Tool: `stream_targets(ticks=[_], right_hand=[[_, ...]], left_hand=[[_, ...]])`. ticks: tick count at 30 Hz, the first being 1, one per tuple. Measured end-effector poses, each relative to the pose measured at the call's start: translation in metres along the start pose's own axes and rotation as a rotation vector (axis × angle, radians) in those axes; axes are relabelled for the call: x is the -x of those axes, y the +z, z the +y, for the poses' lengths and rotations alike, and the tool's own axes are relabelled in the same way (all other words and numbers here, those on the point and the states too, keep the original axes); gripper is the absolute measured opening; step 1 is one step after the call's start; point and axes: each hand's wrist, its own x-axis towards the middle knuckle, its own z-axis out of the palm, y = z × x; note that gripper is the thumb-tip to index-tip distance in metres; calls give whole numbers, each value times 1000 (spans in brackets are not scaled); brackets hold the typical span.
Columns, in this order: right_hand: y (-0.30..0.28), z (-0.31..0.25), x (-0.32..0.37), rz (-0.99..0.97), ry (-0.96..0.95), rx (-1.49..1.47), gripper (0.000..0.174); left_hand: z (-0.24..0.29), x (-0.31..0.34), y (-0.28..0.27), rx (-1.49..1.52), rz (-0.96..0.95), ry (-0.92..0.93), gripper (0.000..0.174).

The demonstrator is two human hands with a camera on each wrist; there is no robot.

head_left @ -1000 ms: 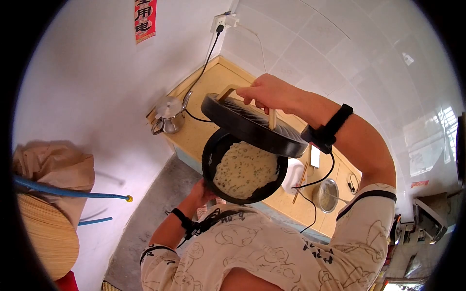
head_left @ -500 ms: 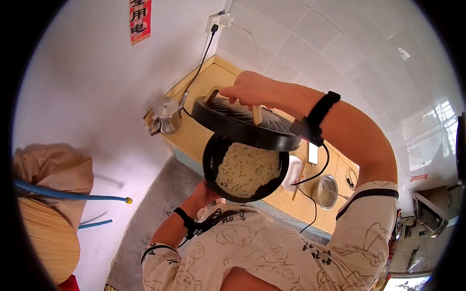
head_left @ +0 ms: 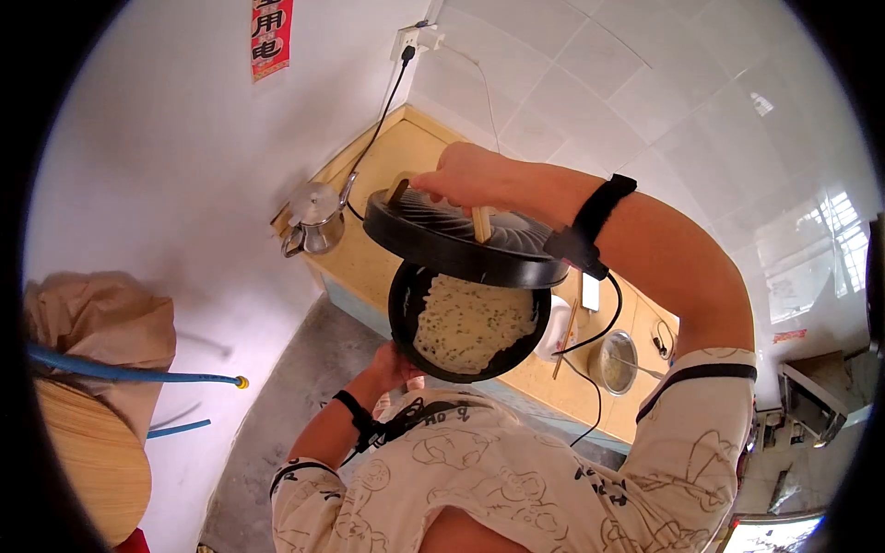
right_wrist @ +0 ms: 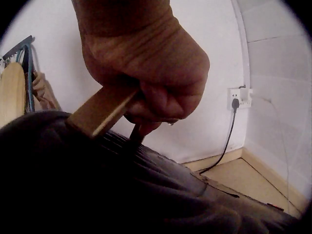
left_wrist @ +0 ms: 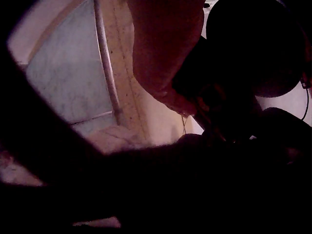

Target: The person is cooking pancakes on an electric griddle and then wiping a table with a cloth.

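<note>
Black and round, the lid [head_left: 461, 256] hangs tipped over the far side of the pan [head_left: 396, 318]. It has curved ridges on top. The right hand [head_left: 466, 175] grips the lid by its light brown handle [head_left: 482, 224], with the fingers curled around the bar. A black band [head_left: 608, 205] goes round the right wrist.

The pan is black too, and it sits at the near edge of the tan counter [head_left: 544, 382], partly past it. Pale batter [head_left: 475, 323] with little green bits covers much of its bottom, and dark pan shows around it. The lid hides the far part of the pan. The left hand [head_left: 392, 367] is at the near left edge of the pan. Its fingers are hidden and the left wrist view is very dark, so I cannot tell if they are curled or straight.

A shiny metal kettle [head_left: 318, 221] stands at the far left on the counter, close to the wall. Right of the pan there is a white dish [head_left: 554, 330], with thin brown sticks [head_left: 566, 341] just beside it. A flat white thing [head_left: 590, 293] lies a bit farther back. A metal bowl [head_left: 606, 361] is more to the right, with a long thin handle [head_left: 648, 373] poking out. Far back, a black plug [head_left: 407, 55] is in the wall socket [head_left: 406, 39]. On the left are a brown bag [head_left: 120, 323] and a blue tube [head_left: 138, 370].
</note>
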Motion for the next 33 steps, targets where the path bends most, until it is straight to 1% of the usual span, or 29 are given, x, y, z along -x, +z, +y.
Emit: stream_targets(ticks=[5, 7, 8, 10, 12, 14, 17, 21, 22, 23, 24, 25, 26, 28, 29, 31, 33], right_hand=[[-3, -9, 8, -16, -25, 47, 45], [-4, -17, 11, -21, -1, 56, 46], [-4, -19, 12, -28, 20, 69, 46], [-1, -14, 5, -29, 2, 68, 46], [1, -14, 2, -29, -17, 68, 46], [4, -18, 2, 15, -32, 187, 47], [7, -19, -3, 8, -17, 160, 47], [9, -30, 0, 4, 7, 168, 46], [11, -28, -3, -8, 20, 117, 46], [12, -27, -6, -21, 34, 66, 45], [12, -28, -9, -22, 35, 64, 45], [12, -28, -11, -48, 9, 87, 45], [12, -28, -13, -73, -18, 110, 44], [12, -37, -9, -66, 20, 85, 43], [11, -41, -6, -58, 55, 60, 43], [9, -43, -5, -78, 28, 82, 43], [10, -45, -5, -99, 0, 104, 42]], left_hand=[[4, 2, 3, 6, -13, 19, 44], [6, 4, 6, 39, -16, 32, 44], [5, 1, 1, 39, -16, 31, 44], [5, -4, -7, 7, -78, 11, 44], [5, -5, -10, -7, -62, 16, 43], [7, -3, -7, -22, -44, 19, 43], [12, 2, -6, -4, -11, -4, 44], [14, -1, -18, 43, -95, -47, 44], [14, -1, -18, 74, -126, -53, 44], [16, -2, -18, 75, -125, -54, 44], [17, -3, -18, 24, -84, -62, 45], [18, -4, -19, -26, -43, -69, 45], [18, -7, -24, -26, -43, -72, 45], [19, -12, -30, -6, -124, -78, 45], [19, -13, -32, -6, -125, -80, 45], [22, -9, -22, 51, -139, -76, 44], [24, -10, -24, 65, -126, -83, 43]])
